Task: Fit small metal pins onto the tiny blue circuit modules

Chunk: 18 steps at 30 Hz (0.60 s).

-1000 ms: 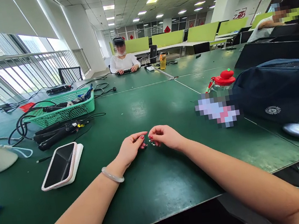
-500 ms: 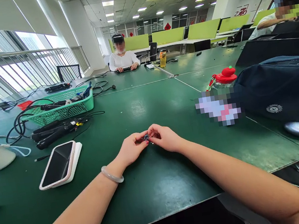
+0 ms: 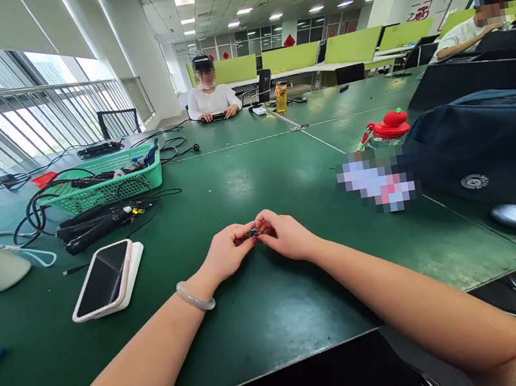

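Left grip (image 3: 226, 253) and right grip (image 3: 289, 237) now together around small dark piece (image 3: 253, 233)

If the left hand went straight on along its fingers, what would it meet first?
Most likely the fingertips of the right hand, just ahead of the left hand, with the small dark piece pinched between them. Whether the fingers already touch is unclear.

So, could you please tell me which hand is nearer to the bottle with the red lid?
The right hand. The bottle stands beyond it, off to its right; the left hand is farther away, on the right hand's other side.
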Each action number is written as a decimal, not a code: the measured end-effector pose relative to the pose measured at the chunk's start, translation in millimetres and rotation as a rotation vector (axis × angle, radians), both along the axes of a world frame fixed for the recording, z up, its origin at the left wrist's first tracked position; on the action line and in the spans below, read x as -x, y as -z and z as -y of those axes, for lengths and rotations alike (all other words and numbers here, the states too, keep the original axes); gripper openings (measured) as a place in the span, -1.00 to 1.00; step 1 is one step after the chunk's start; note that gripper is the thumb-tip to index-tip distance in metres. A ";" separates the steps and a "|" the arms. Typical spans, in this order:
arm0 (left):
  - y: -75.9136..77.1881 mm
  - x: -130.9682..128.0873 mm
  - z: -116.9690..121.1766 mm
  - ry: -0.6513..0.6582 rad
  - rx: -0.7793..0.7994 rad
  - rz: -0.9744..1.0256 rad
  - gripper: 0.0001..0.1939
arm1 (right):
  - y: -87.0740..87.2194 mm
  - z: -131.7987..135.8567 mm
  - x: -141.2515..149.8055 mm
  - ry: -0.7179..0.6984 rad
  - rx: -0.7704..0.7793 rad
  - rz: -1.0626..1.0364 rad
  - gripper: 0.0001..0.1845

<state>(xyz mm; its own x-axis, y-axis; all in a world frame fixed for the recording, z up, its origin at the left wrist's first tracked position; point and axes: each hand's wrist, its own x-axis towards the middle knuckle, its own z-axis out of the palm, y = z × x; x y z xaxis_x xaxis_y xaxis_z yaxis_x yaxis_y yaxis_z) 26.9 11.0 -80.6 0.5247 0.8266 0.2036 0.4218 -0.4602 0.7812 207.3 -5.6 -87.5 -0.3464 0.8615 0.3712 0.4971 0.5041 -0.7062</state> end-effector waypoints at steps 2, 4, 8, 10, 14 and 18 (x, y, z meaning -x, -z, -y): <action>-0.1 0.0 -0.3 0.001 -0.013 -0.005 -0.67 | -1.5 1.0 0.1 0.003 -0.006 0.011 -0.85; 0.3 0.4 -0.7 -0.009 -0.030 -0.027 -0.68 | -3.6 2.2 0.4 0.007 -0.005 0.022 -0.84; 1.5 0.6 -0.3 -0.039 -0.048 -0.031 -0.69 | -6.1 3.4 0.9 0.017 0.000 0.036 -0.79; 1.0 0.2 0.7 -0.055 -0.028 -0.008 -0.68 | -6.3 3.1 0.7 0.018 0.004 0.039 -0.74; -2.4 -1.2 2.5 -0.061 0.126 0.054 -0.65 | -5.7 3.0 -0.6 0.012 0.005 0.042 -0.67; -4.2 -2.2 2.9 -0.009 0.235 0.079 -0.67 | -4.9 4.0 -2.8 0.026 -0.003 0.063 -0.58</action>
<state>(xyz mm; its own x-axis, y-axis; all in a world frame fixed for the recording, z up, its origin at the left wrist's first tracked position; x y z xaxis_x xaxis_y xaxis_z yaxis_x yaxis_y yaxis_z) 29.1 8.1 -76.4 0.5076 0.8604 0.0454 0.3586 -0.2588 0.8969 210.1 -9.6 -82.6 -0.3468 0.8692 0.3523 0.5533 0.4929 -0.6714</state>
